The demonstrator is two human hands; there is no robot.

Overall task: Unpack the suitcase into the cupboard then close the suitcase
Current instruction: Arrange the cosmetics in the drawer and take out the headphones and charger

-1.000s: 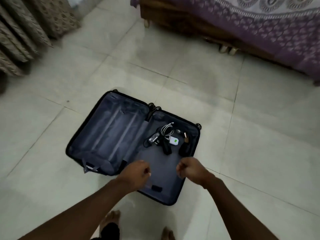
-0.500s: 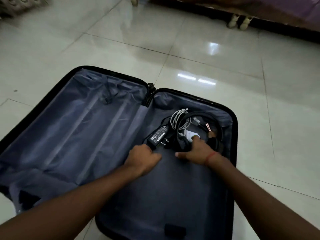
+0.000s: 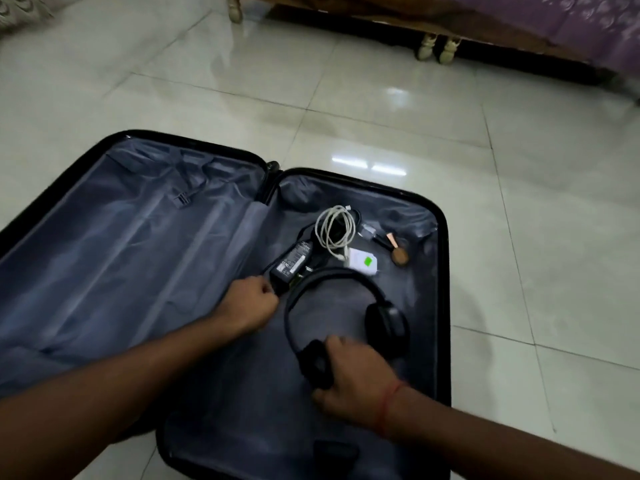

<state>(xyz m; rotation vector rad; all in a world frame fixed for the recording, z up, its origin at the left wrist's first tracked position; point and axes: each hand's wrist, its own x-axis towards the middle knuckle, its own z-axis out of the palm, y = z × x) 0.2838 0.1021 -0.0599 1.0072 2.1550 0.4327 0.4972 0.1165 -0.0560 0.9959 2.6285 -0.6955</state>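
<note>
A pale tiled floor (image 3: pixel 381 109) is seen, and on it an open suitcase (image 3: pixel 445 237) is laid flat, both halves lined in grey-blue cloth. The left half is seen with only its lining and a strap buckle (image 3: pixel 180 199) near its far edge. A bed (image 3: pixel 519 26) with a purple cover is seen along the far edge of the floor.

In the right half of the suitcase, black headphones (image 3: pixel 346 306) are found nearest the person, the headband arched toward the far edge. One ear cup is clasped by the right hand (image 3: pixel 353 372), whose grip is closed around it; a red thread is worn at that wrist. The left hand (image 3: pixel 254 299) is curled in a closed grip at the near end of a black power adapter (image 3: pixel 291 263); whether the adapter or its cord is actually held cannot be told.

Beyond the headphones, toward the far right corner, a white charger (image 3: pixel 362 263) with a green mark is lying just beside the adapter, a coiled white cable (image 3: pixel 334 230) is touching it, and a few small items are scattered nearby, too small to identify.
</note>
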